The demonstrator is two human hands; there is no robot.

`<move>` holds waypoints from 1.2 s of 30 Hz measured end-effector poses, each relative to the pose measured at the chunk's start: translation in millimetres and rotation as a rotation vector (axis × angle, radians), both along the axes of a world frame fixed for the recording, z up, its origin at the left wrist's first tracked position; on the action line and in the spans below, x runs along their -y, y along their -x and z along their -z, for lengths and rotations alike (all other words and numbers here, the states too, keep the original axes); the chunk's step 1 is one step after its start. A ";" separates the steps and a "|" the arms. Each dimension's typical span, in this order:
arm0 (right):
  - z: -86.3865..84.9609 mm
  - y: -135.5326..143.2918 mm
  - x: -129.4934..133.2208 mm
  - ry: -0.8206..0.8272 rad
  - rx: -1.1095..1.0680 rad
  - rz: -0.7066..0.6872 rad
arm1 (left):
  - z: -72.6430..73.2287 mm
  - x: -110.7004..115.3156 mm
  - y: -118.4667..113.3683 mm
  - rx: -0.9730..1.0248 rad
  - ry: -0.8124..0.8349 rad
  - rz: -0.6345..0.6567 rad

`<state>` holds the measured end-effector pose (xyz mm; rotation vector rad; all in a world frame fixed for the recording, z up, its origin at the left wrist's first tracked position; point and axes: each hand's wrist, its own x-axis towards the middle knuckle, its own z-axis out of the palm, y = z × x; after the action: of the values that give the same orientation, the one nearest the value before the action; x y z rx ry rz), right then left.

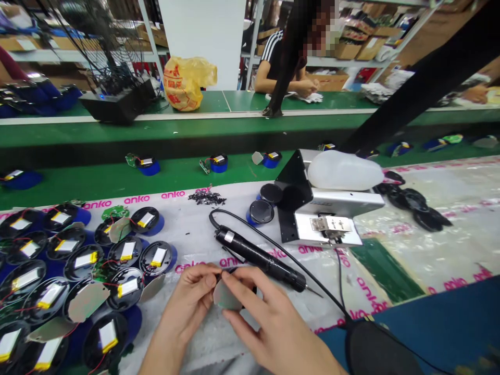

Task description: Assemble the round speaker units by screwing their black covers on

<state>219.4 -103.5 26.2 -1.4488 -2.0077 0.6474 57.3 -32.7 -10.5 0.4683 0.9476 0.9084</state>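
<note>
A thin grey plate with cut corners [226,296] is between my hands, close to the table's front edge. My right hand [269,317] has its fingers and thumb closed on the plate. My left hand [191,297] pinches at the plate's left edge, and its fingertips are partly hidden. A dark part shows behind the plate, mostly covered by my fingers. Just beyond my hands lies a black electric screwdriver [260,258], its bit pointing right. To my left stand several round blue-and-black housings [158,256] with batteries, wires and circuit boards.
A metal screw feeder [332,208] with a white plastic bottle [344,170] on it stands at right. Small black parts [207,197] lie heaped on the printed sheet. Black discs [414,200] sit farther right. Housings line the green belt [172,182]. A person sits opposite.
</note>
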 end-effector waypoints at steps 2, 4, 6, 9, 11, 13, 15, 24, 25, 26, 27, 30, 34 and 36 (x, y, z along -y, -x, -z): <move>0.2 0.0 0.5 0.001 -0.011 0.005 | -2.2 -0.3 1.5 0.042 0.027 0.042; 0.9 0.6 1.4 -0.005 -0.031 0.012 | -4.0 -0.9 3.1 0.077 0.043 0.075; 2.2 1.8 2.6 -0.021 -0.053 0.029 | -5.0 -1.4 4.2 0.093 0.051 0.094; 4.6 4.6 5.3 -0.058 -0.069 0.063 | -4.3 -1.4 3.8 0.114 0.051 0.123; 5.5 5.9 7.3 -0.072 -0.051 0.073 | -3.1 -1.1 2.5 0.120 0.039 0.142; 4.9 5.7 8.6 -0.082 -0.003 0.071 | -2.7 -1.4 1.7 0.101 0.007 0.153; 2.8 3.5 8.2 -0.100 0.059 0.067 | -4.1 -3.1 2.9 0.041 -0.054 0.167; 2.8 -7.3 0.2 -0.303 0.322 0.032 | -20.4 -14.8 13.5 -0.431 -0.326 0.312; 3.8 -7.6 0.6 -0.307 0.339 0.034 | -22.7 -11.8 11.5 -0.492 -0.335 0.280; 4.4 -8.1 1.2 -0.305 0.347 0.030 | -25.9 -7.6 9.4 -0.564 -0.356 0.244; 4.4 -9.1 2.3 -0.302 0.348 0.026 | -29.9 -2.4 7.5 -0.643 -0.390 0.216; 1.7 -14.9 7.0 -0.277 0.307 0.025 | -44.1 15.1 7.4 -0.809 -0.499 0.268; -0.8 -25.9 13.3 -0.132 0.144 0.051 | -45.7 29.0 17.0 -0.792 -0.560 0.489; 1.7 -30.3 15.8 -0.059 0.032 0.086 | -35.3 30.2 17.6 -0.822 -0.571 0.483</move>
<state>249.7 -119.4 24.5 -1.5103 -1.9601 0.5269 39.8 -62.9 24.8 1.5693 1.2170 0.5127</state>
